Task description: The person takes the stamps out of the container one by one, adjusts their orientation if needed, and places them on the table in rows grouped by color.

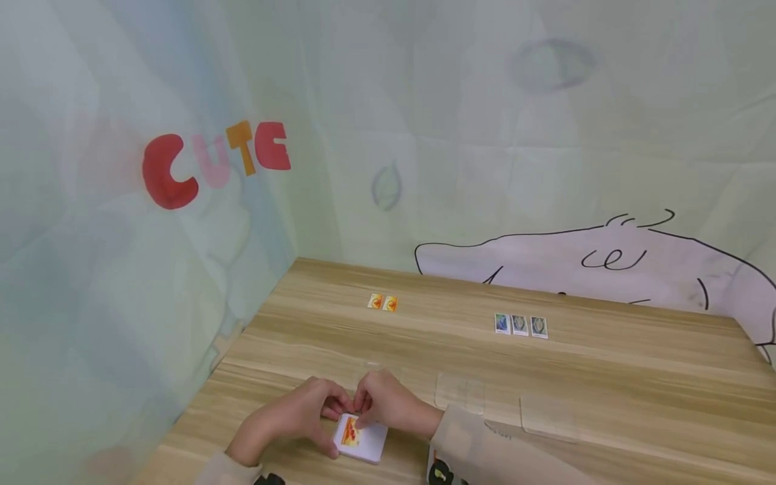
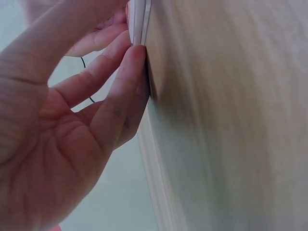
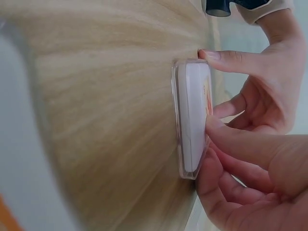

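A stack of white cards (image 1: 370, 448) lies on the table in a shallow clear plastic case (image 3: 181, 159), an orange and yellow picture (image 1: 349, 434) showing on its top. With my left hand (image 1: 303, 414) I hold the case: the thumb is at its near left corner and the fingers reach round to its far edge. The right hand (image 1: 391, 404) pinches the stack from the other side, thumb pressed on the top beside the picture, curled fingers at the far edge. Seen from the left wrist, the left fingertips (image 2: 137, 55) meet the edge of the case.
Two orange picture cards (image 1: 383, 302) lie at the back left of the wooden table (image 1: 303, 337). Three blue and grey cards (image 1: 520, 325) are in a row at the back right. Clear plastic pieces (image 1: 459, 394) rest beyond the right forearm. Printed cloth walls (image 1: 351, 135) border the table.
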`<control>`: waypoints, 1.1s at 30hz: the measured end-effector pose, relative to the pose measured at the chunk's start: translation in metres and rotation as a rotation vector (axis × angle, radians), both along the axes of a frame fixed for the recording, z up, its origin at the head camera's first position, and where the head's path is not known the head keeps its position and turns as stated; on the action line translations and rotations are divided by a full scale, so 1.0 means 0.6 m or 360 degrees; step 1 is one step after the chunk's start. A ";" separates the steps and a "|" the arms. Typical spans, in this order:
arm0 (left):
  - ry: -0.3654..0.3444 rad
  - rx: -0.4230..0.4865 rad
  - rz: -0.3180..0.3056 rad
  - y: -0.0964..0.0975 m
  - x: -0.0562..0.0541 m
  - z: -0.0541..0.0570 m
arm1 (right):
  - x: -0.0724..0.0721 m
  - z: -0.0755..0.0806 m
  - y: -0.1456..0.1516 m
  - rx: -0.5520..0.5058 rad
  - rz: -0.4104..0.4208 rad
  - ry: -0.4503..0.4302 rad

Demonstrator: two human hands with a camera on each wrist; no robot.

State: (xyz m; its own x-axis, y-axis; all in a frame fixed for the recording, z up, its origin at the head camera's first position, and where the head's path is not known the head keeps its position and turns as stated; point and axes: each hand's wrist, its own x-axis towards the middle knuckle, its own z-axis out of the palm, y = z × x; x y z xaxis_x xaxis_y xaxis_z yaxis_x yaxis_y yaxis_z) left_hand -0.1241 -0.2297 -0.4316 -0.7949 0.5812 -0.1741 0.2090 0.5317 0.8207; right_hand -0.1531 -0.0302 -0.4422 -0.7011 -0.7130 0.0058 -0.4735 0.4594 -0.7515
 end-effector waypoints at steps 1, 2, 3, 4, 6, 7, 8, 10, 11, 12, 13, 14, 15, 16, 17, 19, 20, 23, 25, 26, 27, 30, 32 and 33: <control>-0.0002 -0.0005 0.0000 0.000 0.000 0.000 | 0.000 0.000 0.000 -0.0003 -0.0005 -0.0009; 0.0001 -0.0009 0.0000 0.000 0.000 0.001 | 0.000 0.000 0.000 -0.0005 -0.0011 -0.0016; 0.0002 -0.0014 0.0002 0.000 0.000 0.002 | 0.000 0.000 0.000 -0.0004 -0.0014 -0.0012; 0.0006 -0.0013 -0.0004 0.001 -0.001 0.002 | 0.000 0.000 0.000 -0.0002 -0.0017 -0.0008; 0.0010 -0.0007 -0.0011 0.001 -0.001 0.002 | 0.000 0.000 0.000 -0.0007 -0.0020 -0.0011; 0.0012 -0.0004 -0.0013 0.001 -0.002 0.002 | 0.000 0.000 0.000 -0.0008 -0.0019 -0.0009; 0.0019 0.0001 -0.0020 0.000 -0.001 0.003 | 0.000 0.000 0.000 -0.0008 -0.0018 -0.0003; 0.0021 -0.0001 -0.0020 0.000 -0.001 0.003 | 0.001 -0.001 0.001 -0.0012 -0.0015 0.0005; 0.0028 -0.0004 -0.0021 0.000 -0.001 0.003 | 0.001 0.000 0.001 -0.0015 -0.0012 0.0004; 0.0029 -0.0011 -0.0015 0.000 -0.001 0.002 | 0.001 0.000 0.001 -0.0015 -0.0010 0.0009; 0.0031 -0.0013 -0.0014 0.000 -0.001 0.002 | 0.002 0.000 0.001 -0.0015 -0.0010 0.0015; 0.0038 -0.0013 -0.0016 0.000 -0.001 0.001 | 0.002 0.000 0.001 -0.0011 -0.0010 0.0022; 0.0036 -0.0016 -0.0013 0.000 -0.001 0.001 | 0.002 0.001 0.001 -0.0009 -0.0010 0.0022; 0.0036 -0.0013 -0.0014 0.000 -0.001 0.001 | 0.003 0.002 0.001 -0.0002 -0.0010 0.0024; 0.0037 -0.0011 -0.0016 0.000 -0.002 0.000 | 0.003 0.003 0.001 0.0004 -0.0011 0.0018; 0.0031 -0.0015 -0.0012 0.001 -0.002 0.000 | 0.003 0.005 0.001 0.0016 -0.0014 0.0012; 0.0035 -0.0016 -0.0016 0.001 -0.002 0.001 | 0.004 0.006 0.001 0.0024 -0.0014 0.0011; 0.0032 -0.0012 -0.0012 0.001 -0.001 0.001 | 0.004 0.008 0.002 0.0037 -0.0010 0.0015; 0.0031 -0.0005 -0.0011 0.002 0.000 0.001 | 0.005 0.008 0.002 0.0027 -0.0004 0.0005; 0.0032 0.0004 -0.0013 0.002 0.000 0.001 | 0.005 0.008 0.002 0.0020 0.0000 -0.0002; 0.0033 0.0009 -0.0011 0.002 0.001 0.000 | 0.005 0.008 0.002 0.0015 0.0002 -0.0012; 0.0037 0.0018 -0.0010 0.001 0.002 -0.001 | 0.004 0.010 0.002 0.0005 -0.0001 -0.0050; 0.0042 0.0022 -0.0010 0.001 0.002 -0.001 | 0.004 0.010 0.002 0.0029 -0.0007 -0.0038; 0.0042 0.0023 -0.0012 0.001 0.002 -0.001 | 0.004 0.011 0.002 0.0049 -0.0009 -0.0025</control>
State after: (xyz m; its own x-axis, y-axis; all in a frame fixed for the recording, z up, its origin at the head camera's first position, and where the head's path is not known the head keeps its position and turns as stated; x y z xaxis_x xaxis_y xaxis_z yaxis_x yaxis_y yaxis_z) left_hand -0.1229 -0.2293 -0.4319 -0.7948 0.5894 -0.1444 0.2347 0.5181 0.8225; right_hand -0.1504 -0.0293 -0.4359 -0.7050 -0.7087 -0.0268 -0.4592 0.4849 -0.7443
